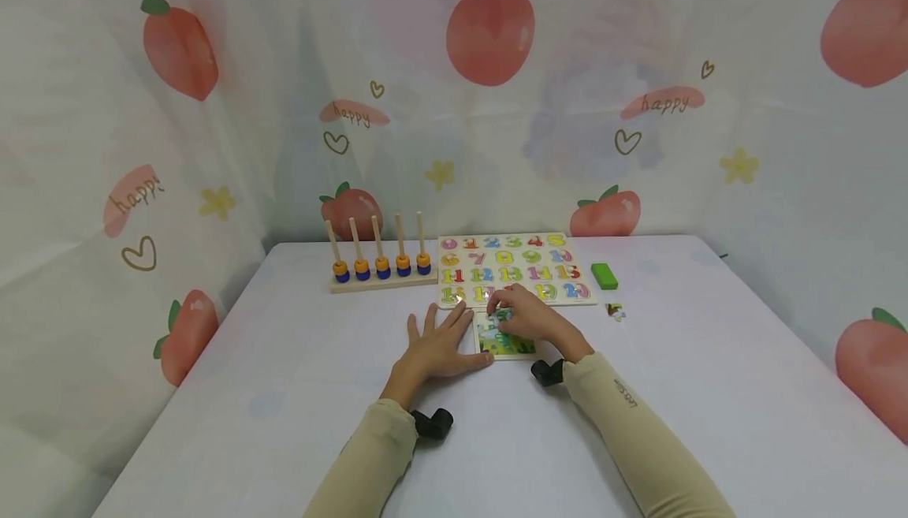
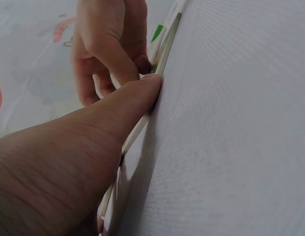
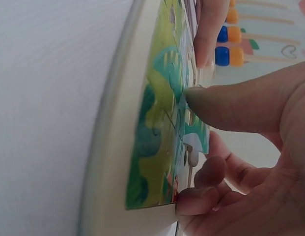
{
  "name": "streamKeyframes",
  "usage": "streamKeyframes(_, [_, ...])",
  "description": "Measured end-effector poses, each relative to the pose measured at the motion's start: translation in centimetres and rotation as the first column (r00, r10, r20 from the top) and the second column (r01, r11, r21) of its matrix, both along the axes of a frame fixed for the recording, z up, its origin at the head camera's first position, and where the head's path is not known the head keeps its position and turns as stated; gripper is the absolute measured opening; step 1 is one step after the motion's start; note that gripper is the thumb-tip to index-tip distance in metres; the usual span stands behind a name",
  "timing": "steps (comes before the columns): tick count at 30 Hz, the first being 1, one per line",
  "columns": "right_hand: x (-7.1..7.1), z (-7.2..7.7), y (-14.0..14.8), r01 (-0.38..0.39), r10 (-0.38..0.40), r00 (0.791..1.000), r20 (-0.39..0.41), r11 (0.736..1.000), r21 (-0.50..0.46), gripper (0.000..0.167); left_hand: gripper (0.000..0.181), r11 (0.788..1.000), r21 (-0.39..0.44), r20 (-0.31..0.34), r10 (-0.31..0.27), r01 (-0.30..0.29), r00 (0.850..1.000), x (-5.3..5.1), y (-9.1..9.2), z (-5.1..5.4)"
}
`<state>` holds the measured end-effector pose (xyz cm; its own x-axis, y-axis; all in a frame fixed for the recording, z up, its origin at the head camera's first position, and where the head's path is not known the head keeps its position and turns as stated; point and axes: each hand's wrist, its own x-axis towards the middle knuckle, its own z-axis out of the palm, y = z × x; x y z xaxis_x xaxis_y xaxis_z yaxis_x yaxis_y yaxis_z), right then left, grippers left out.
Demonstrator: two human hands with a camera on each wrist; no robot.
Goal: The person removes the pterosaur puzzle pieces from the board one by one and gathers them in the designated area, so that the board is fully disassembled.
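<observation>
My left hand (image 1: 434,351) lies with fingers spread at the left of a small jigsaw puzzle (image 1: 512,347). Its thumb (image 2: 142,88) presses on the frame's near edge, and its fingertips reach the lower edge of the number board (image 1: 519,258). Over the puzzle's upper part, my right hand (image 1: 534,316) bends down with curled fingers. Between its thumb (image 3: 216,105) and fingers it pinches a teal-green puzzle piece (image 3: 202,137), tilted up from the picture. Several green and yellow pieces lie in the frame. One loose puzzle piece (image 1: 615,312) is on the table to the right.
A wooden bead stacker (image 1: 383,282) with upright pegs and orange and blue beads stands left of the number board. Beside the board's right edge lies a green block (image 1: 604,276). A fruit-printed cloth (image 1: 489,147) hangs behind the white table (image 1: 284,344).
</observation>
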<state>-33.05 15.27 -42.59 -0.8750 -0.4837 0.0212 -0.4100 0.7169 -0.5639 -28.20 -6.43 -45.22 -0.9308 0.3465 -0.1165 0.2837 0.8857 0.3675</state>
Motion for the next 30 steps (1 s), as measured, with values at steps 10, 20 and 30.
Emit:
streamKeyframes(10, [0.5,-0.1,0.6,0.100,-0.097,0.995,0.029,0.987,-0.126,0.024,0.097,1.000,-0.001,0.002,0.010,-0.010,1.000,0.1,0.1,0.0])
streamKeyframes(20, [0.9,0.0,1.1,0.111,-0.111,0.994,0.011,0.987,-0.116,0.020,0.097,1.000,0.000,-0.002,0.009,-0.009,1.000,0.3,0.1,0.2])
streamKeyframes(30, [1.2,0.7,2.2,0.155,-0.154,0.988,0.020,0.970,-0.187,0.015,0.097,1.000,0.003,0.001,0.009,-0.009,1.000,0.4,0.1,0.3])
